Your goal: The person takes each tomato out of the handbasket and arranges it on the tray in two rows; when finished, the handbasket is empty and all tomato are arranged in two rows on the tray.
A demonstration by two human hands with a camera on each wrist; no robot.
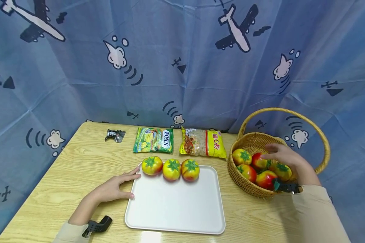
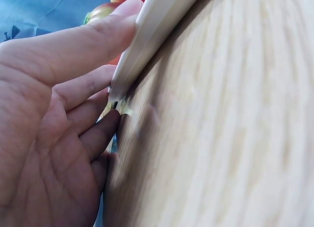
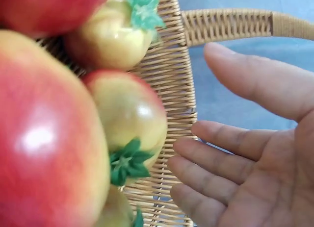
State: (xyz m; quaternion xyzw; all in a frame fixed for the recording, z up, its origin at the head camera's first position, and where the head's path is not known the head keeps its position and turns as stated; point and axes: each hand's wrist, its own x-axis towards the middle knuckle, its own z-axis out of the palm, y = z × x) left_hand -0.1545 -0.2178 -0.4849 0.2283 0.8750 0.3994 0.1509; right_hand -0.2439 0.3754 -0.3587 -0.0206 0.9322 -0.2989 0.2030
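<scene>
My left hand (image 1: pixel 117 187) is at the left edge of a white tray (image 1: pixel 173 209), its thumb and fingers spread and touching the rim. In the left wrist view the thumb (image 2: pixel 78 53) lies against the tray wall (image 2: pixel 147 38). Three red-and-yellow tomato-like fruits with green leaf caps, the middle one (image 1: pixel 171 169) among them, line the tray's far edge. Over the wicker basket (image 1: pixel 241 177) on the right hovers my right hand (image 1: pixel 287 157), holding nothing. Its fingers are extended near several similar fruits, including a yellowish one (image 3: pixel 130 112) and a big red one (image 3: pixel 44 138).
Behind the tray lie a green Fox's candy bag (image 1: pixel 154 140) and a yellow pasta bag (image 1: pixel 203 143). A small black packet (image 1: pixel 115 135) is at the back left. The basket's tall handle (image 1: pixel 317 131) arches over its right side. A blue curtain (image 1: pixel 158 67) hangs behind the table.
</scene>
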